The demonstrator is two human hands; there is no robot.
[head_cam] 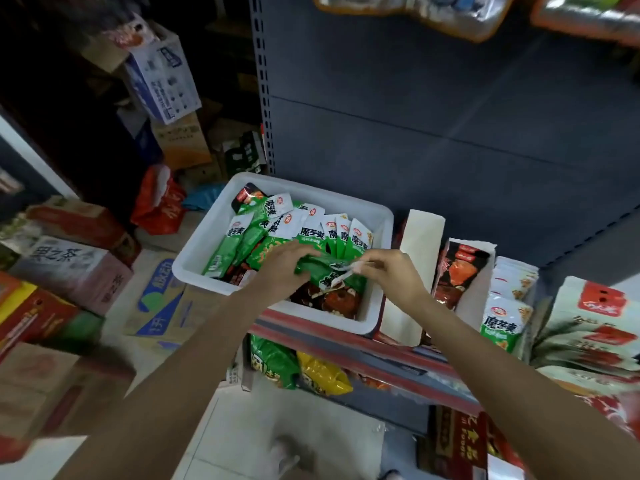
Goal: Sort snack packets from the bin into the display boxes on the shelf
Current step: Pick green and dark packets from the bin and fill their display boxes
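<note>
A white plastic bin (207, 233) sits on the shelf edge, filled with several green-and-white snack packets (311, 230) and some dark red ones (332, 299). My left hand (280, 268) reaches into the bin and grips one end of a bunch of green packets (322, 270). My right hand (384, 271) pinches the white end of that same bunch. To the right stand display boxes: an open white box (420, 244), one holding dark red packets (457, 268), and one with green-and-white packets (502, 320).
Grey shelf back panel (433, 116) rises behind the bin. Cardboard cartons (69, 268) are piled on the floor at left. Green and yellow bags (298, 368) lie on the lower shelf. Large printed bags (588, 327) stand at far right.
</note>
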